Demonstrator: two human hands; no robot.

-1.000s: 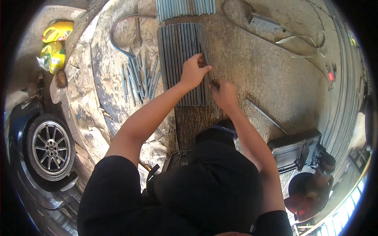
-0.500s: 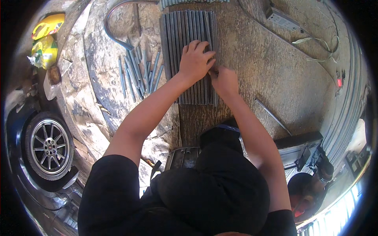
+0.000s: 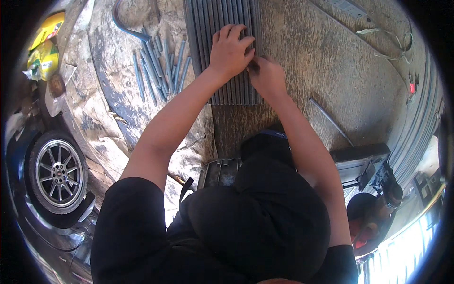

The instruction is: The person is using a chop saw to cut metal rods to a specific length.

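A row of dark grey metal rods [image 3: 227, 97] lies side by side on the worn wooden board, running away from me. My left hand [image 3: 231, 53] rests across the rods, palm down, with its fingers spread and bent. Right beside its thumb, at the right edge of the row, is my right hand [image 3: 268, 78]. The right fingers are curled together, and what they pinch is hidden behind them. To the left of the row, a loose pile of short bluish metal rods [image 3: 163, 68] lies on stained paper.
A single thin rod [image 3: 331, 121] lies to the right, near a dark metal box frame [image 3: 362, 163]. Long rods [image 3: 411, 128] run along the far right. A hose [image 3: 118, 19], yellow packages [image 3: 45, 61] and a car wheel [image 3: 57, 173] are on the left. A power strip [image 3: 347, 6] stands at the top right.
The view has shifted so the rods and both hands sit higher in the picture. Both hands stay at the right side of the row, with little change in their grip.
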